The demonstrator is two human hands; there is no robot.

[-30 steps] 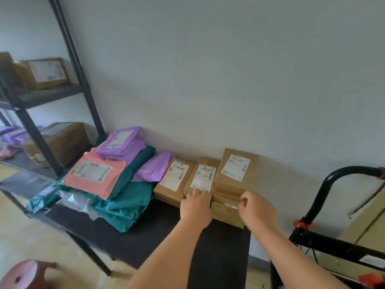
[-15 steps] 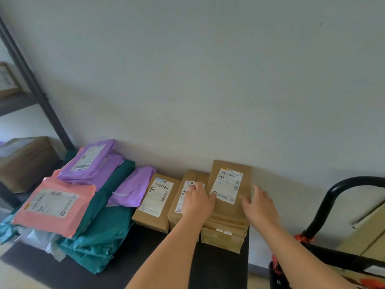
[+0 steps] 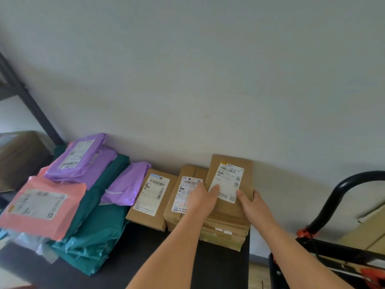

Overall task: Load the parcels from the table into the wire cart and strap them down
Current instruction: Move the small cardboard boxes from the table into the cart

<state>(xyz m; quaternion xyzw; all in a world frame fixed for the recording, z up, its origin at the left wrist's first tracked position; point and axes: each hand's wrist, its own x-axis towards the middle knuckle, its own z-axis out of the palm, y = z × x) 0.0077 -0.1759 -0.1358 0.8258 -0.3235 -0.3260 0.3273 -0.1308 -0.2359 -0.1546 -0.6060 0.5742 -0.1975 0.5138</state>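
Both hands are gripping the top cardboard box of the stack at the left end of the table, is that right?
Not quite: the head view shows the left hand and right hand gripping the top cardboard box of the stack at the right end of the table.

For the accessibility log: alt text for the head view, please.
Left hand and right hand grip the top cardboard box of a stack at the black table's right end. Two more boxes and piled mailers lie to its left; a black cart handle stands at right.

Middle box label (image 3: 183, 192): red "2"; top box label (image 3: 229, 176): "T148"
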